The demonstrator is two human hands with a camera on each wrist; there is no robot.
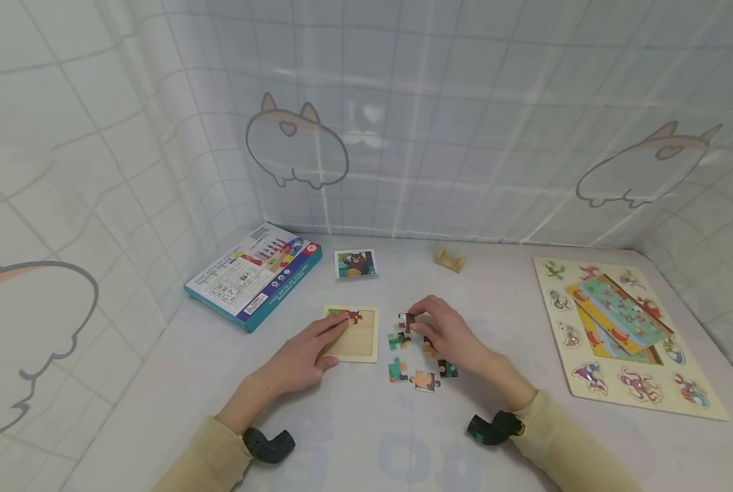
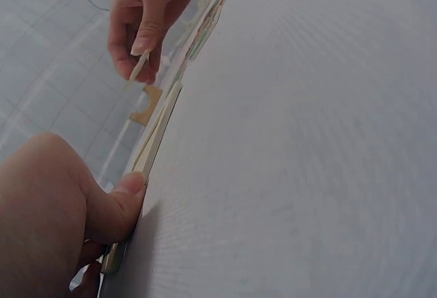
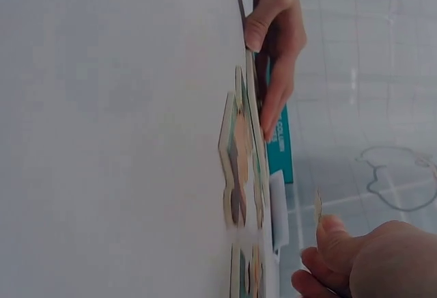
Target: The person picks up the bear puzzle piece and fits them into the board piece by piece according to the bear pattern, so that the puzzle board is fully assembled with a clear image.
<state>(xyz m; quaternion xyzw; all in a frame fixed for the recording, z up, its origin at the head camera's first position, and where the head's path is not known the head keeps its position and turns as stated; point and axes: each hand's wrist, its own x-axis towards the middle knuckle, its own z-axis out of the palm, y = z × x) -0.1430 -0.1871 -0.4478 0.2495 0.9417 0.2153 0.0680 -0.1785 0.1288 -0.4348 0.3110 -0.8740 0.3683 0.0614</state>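
My left hand (image 1: 305, 352) rests on a small square wooden puzzle tray (image 1: 367, 357). Its fingers reach nearly straight over the top, and in the left wrist view the thumb (image 2: 123, 206) presses the near edge. Fitted pieces (image 1: 355, 317) showing part of a brown bear lie along the tray's far side, partly hidden by the fingers. Between thumb and fingers, my right hand (image 1: 455, 338) pinches a brown-and-white jigsaw piece (image 1: 406, 322), raised off the table in both wrist views. Several loose pieces, among them a green one (image 1: 397, 370) and an orange one (image 1: 424, 380), lie around it.
Behind the tray is a bear picture card (image 1: 355, 264). A toy box (image 1: 255, 273) lies at the back left, and a small wooden notched block (image 1: 449, 260) at the back. On the right, a peg board (image 1: 600, 376) of sea animals carries colourful cards (image 1: 624, 314). Patterned curtains surround the table.
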